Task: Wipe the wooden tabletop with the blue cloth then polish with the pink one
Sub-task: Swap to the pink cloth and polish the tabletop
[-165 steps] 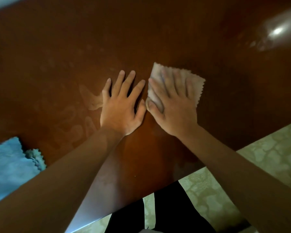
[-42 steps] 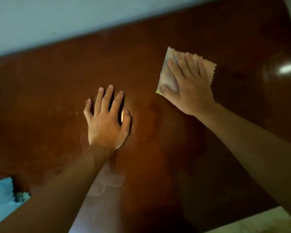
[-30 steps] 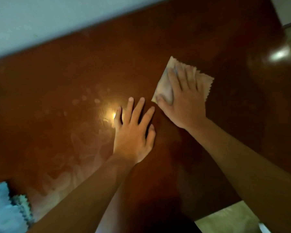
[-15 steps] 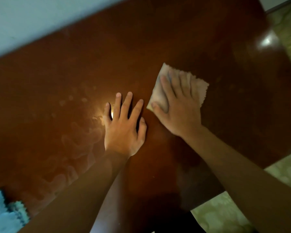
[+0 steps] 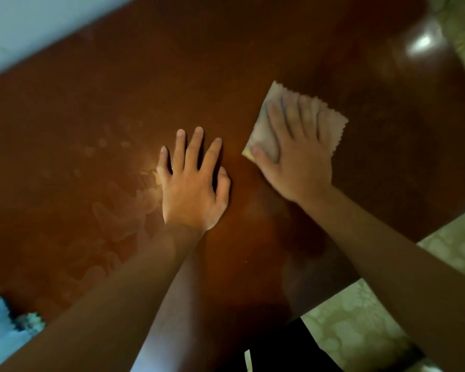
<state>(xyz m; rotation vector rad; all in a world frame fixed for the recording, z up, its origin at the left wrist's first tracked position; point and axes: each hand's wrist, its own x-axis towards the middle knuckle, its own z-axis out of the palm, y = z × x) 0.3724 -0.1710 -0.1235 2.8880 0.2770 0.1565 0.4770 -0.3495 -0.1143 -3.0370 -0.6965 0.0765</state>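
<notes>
The right hand (image 5: 297,162) lies flat on the pink cloth (image 5: 333,124), palm down and fingers spread, pressing it against the wooden tabletop (image 5: 226,63) rather than gripping it. The cloth is folded into a rough square with zigzag-cut edges and sits toward the right side of the tabletop, well in from the far edge; its corner and right edge show past the fingertips. The left hand (image 5: 192,183) rests open and flat on the bare wood just beside it, fingers splayed, holding nothing. Pale hazy smears (image 5: 118,216) mark the wood left of that hand, running toward the near-left corner. The blue cloth (image 5: 0,334) lies at the near-left corner of the tabletop, cut off by the frame, well apart from both hands. A bright glare (image 5: 422,44) sits near the far-right corner. Patterned flooring (image 5: 360,318) shows past the near edge.
</notes>
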